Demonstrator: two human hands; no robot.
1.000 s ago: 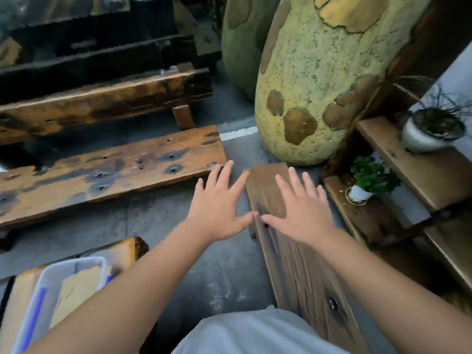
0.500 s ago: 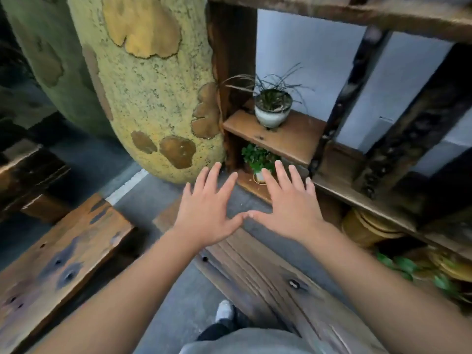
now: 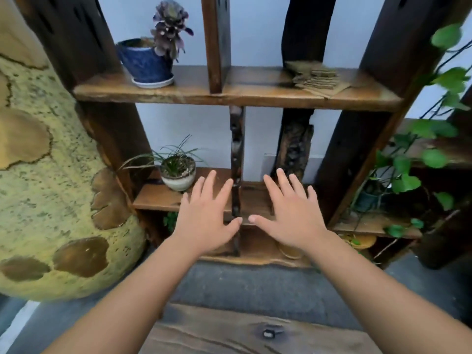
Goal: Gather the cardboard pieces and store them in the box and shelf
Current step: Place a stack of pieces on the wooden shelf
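Observation:
A stack of brown cardboard pieces [image 3: 316,76] lies on the upper board of a dark wooden shelf [image 3: 237,97], toward its right. My left hand [image 3: 207,215] and my right hand [image 3: 291,213] are held out side by side, palms down, fingers spread, in front of the shelf's lower board. Both hands hold nothing, and their thumbs nearly touch. The box is not in view.
A blue pot with a purple plant [image 3: 148,62] stands upper left on the shelf. A small white pot of grass [image 3: 177,172] sits on the lower board beside my left hand. A big yellow gourd-shaped sculpture [image 3: 51,187] fills the left. Green vines [image 3: 419,159] hang right. A wooden bench [image 3: 255,333] lies below.
The view has swung right and up from the benches and floor to face the shelf. Both hands stay spread and empty in front of me. The clear box has left view.

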